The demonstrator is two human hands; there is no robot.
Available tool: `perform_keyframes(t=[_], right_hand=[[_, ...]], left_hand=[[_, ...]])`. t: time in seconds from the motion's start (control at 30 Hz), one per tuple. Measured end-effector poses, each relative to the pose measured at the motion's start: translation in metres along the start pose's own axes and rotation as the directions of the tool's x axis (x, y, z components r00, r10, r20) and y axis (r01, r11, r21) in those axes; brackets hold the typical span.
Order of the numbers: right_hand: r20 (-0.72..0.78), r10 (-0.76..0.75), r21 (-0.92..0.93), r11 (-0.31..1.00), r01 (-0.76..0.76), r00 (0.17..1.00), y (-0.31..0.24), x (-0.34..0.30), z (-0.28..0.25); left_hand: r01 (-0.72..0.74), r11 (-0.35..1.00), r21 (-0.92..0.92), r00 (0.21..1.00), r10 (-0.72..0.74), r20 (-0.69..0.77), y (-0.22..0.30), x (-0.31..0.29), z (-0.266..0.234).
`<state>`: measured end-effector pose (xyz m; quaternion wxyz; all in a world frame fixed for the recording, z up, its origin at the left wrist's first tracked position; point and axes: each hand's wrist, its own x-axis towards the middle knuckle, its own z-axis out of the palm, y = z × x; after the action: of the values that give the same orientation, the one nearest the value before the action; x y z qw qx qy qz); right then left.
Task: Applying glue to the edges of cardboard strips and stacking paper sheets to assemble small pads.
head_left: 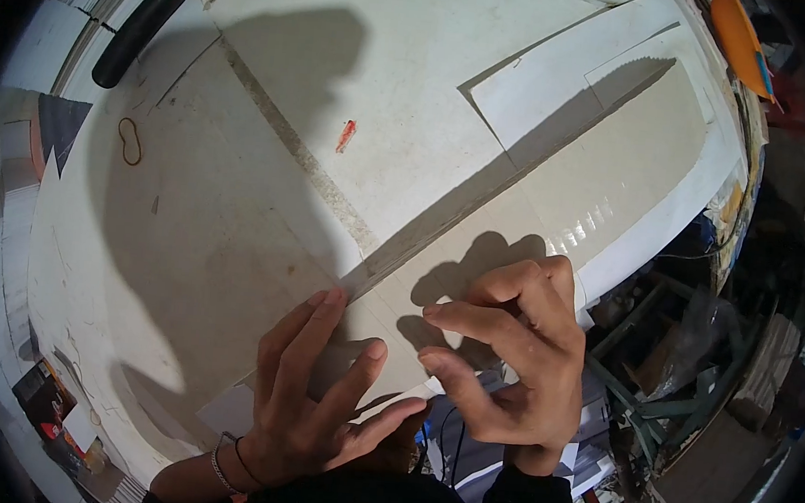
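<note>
A long stack of thin beige boards or sheets [606, 182] runs diagonally from in front of me to the far right of the white table [416, 73]. My left hand [316, 387] lies at the near end of the stack, fingers spread, with its fingertips against the left edge. Over the near part of the stack is my right hand [517, 355], its fingers bent and apart. Thumb and forefinger have a gap between them, and nothing shows in it. Whether its other fingertips touch the top sheet I cannot tell.
White sheets [500, 98] lie beyond the stack. A rubber band [129, 140], a red scrap [346, 136] and a black rounded bar [139, 34] are on the left half. Paper piles [8, 211] line the far left; a green metal frame [660, 404] stands below right.
</note>
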<state>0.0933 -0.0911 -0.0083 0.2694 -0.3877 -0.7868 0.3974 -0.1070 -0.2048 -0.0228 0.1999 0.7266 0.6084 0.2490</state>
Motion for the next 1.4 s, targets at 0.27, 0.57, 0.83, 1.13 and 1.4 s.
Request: perform_keyframes(t=[0.27, 0.57, 0.83, 1.13, 1.4], right_hand=[[-0.032, -0.039, -0.084, 0.996, 0.036, 0.999, 0.001, 0.0, 0.011], [-0.021, 0.004, -0.072, 0.997, -0.005, 1.0, 0.0, 0.0, 0.011], [-0.026, 0.001, -0.06, 0.998, -0.002, 1.0, 0.0, 0.001, 0.01], [0.002, -0.004, -0.109, 0.994, 0.004, 1.0, -0.004, 0.001, 0.002], [0.139, -0.244, -0.265, 0.925, 0.273, 0.96, -0.036, -0.033, 0.011]], left_hand=[[-0.023, 1.0, 0.015, 1.0, 0.023, -0.016, -0.001, 0.0, 0.001], [-0.027, 1.0, 0.015, 1.0, 0.028, -0.013, 0.001, 0.005, -0.001], [-0.027, 1.0, 0.0, 0.999, 0.027, -0.019, 0.001, 0.006, 0.001], [-0.057, 0.998, -0.023, 0.998, 0.056, -0.029, -0.002, 0.006, 0.005], [0.041, 0.978, 0.205, 0.994, -0.061, 0.096, 0.02, 0.008, -0.023]])
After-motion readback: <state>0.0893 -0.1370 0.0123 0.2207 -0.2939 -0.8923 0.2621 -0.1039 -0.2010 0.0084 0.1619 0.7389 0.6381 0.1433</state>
